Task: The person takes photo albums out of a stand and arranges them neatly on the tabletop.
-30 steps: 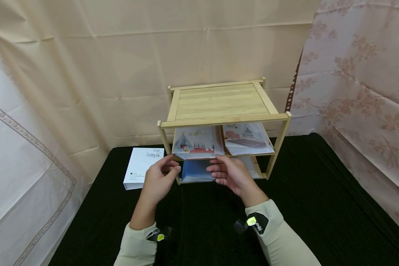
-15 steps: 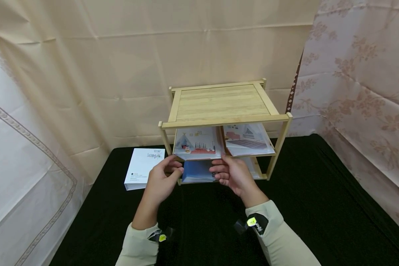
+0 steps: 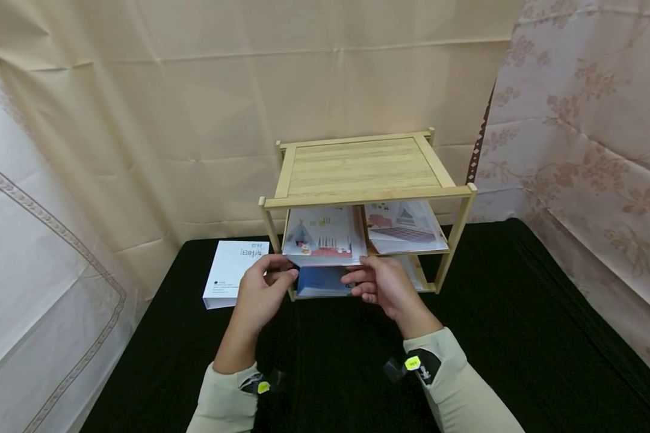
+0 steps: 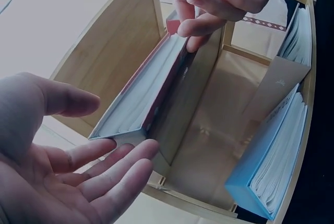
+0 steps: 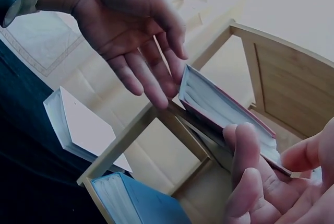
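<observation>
A photo album [image 3: 322, 237] with a tent drawing on its pale cover lies on the middle shelf of a small wooden rack [image 3: 363, 165]. Its front edge juts out past the shelf. My right hand [image 3: 387, 285] pinches the album's right front corner between thumb and fingers. At the left front corner is my left hand [image 3: 265, 285]; in the left wrist view its fingers [image 4: 122, 164] are loosely stretched and touch the corner, with the thumb apart from the cover. Red trim and white page edges show on the album in the right wrist view.
A second illustrated album [image 3: 406, 225] lies to the right on the same shelf. Below, on the bottom shelf, is a blue album [image 3: 319, 281]. A thick white album [image 3: 235, 270] rests left of the rack on the black cloth [image 3: 325, 361]. Curtains hang behind.
The tent-cover album has slid slightly forward over the shelf edge toward me. My right hand has shifted slightly right along with its corner; the left hand stays nearly in place.
</observation>
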Tool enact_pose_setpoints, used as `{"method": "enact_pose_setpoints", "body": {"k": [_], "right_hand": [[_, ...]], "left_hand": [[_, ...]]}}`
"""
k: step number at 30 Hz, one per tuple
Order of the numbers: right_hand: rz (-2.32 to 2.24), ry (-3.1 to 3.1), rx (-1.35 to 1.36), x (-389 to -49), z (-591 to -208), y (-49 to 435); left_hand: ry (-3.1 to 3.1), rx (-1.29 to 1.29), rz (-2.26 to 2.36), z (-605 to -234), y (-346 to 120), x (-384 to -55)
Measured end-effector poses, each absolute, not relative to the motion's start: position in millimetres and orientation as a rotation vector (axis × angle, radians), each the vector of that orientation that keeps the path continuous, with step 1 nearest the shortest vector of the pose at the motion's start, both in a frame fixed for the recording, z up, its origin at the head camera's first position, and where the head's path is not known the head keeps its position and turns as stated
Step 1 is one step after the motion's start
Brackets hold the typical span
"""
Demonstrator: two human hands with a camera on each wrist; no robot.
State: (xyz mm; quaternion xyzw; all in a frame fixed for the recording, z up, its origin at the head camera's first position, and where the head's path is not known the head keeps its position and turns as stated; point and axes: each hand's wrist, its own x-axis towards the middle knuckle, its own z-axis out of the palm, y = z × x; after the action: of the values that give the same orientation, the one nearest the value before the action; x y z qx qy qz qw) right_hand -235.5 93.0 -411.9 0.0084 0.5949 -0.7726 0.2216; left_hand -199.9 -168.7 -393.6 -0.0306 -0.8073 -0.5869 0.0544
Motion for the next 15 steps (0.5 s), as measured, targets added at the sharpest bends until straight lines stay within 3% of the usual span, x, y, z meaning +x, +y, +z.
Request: {"method": "enact_pose_setpoints", "body": {"k": [15], "right_hand": [[-2.031, 1.8, -0.013, -232.4, -409.3, 94.5]], "left_hand": [[-2.207, -0.025, -2.235, -392.7, -164.1, -199.2]]}}
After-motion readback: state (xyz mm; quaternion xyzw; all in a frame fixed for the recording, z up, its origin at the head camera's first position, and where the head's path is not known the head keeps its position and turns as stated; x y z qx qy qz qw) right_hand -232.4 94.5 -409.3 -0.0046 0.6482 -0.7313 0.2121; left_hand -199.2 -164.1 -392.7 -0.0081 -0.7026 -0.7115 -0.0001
